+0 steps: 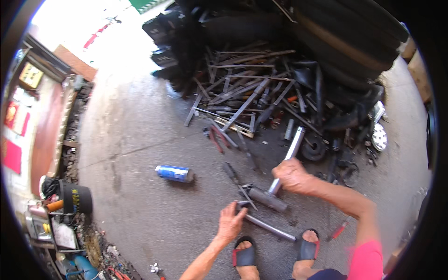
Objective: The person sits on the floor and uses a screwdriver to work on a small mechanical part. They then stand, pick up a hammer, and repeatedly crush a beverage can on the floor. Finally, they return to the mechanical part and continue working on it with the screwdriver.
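Observation:
My right hand (293, 176) is wrapped round the silver tube handle of a sledgehammer (294, 144). Its thick, dark cylindrical head (267, 198) is low, close to the ground. With thumb and fingers, my left hand (230, 221) grips the dark head end of a second hammer (270, 227), whose silver handle slants toward my right foot. Beside the sledgehammer head lies a screwdriver (230, 172) with a dark handle and a thin shaft. A blue can (174, 173) rests on its side to the left.
Ahead, a heap of metal tools (242, 93) sits before stacked black tires (345, 42). Red-handled pliers (217, 137) lie at its near edge. A black bucket (77, 198) stands left. My sandaled feet (245, 252) are close below the hammers. A red-handled tool (338, 230) lies right.

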A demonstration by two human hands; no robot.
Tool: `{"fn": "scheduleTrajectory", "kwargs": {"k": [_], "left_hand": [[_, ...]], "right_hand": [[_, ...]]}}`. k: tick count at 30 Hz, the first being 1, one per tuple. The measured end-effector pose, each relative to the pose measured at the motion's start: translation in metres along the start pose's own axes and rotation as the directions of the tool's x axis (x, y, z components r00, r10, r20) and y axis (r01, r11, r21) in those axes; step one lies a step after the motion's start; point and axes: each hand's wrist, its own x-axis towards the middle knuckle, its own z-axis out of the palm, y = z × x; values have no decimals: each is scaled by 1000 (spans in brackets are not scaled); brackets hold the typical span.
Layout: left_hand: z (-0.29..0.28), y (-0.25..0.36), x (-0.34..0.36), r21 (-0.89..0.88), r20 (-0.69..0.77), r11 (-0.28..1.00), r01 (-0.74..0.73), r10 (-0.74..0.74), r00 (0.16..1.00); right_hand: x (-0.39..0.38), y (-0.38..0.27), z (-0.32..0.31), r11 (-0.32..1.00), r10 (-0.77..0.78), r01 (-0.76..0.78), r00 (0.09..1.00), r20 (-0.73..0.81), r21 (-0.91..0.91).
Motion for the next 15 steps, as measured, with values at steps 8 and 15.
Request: {"fn": "scheduleTrajectory", "kwargs": {"k": [8,15], "left_hand": [[-12,-1,16,94,189,988,-124,104,976],[-14,2,13,109,194,988,-106,84,977]], "right_hand": [[8,76,39,846,-41,15,998,-37,-533],[-26,52,-7,939,109,-25,968,227,-342]]}}
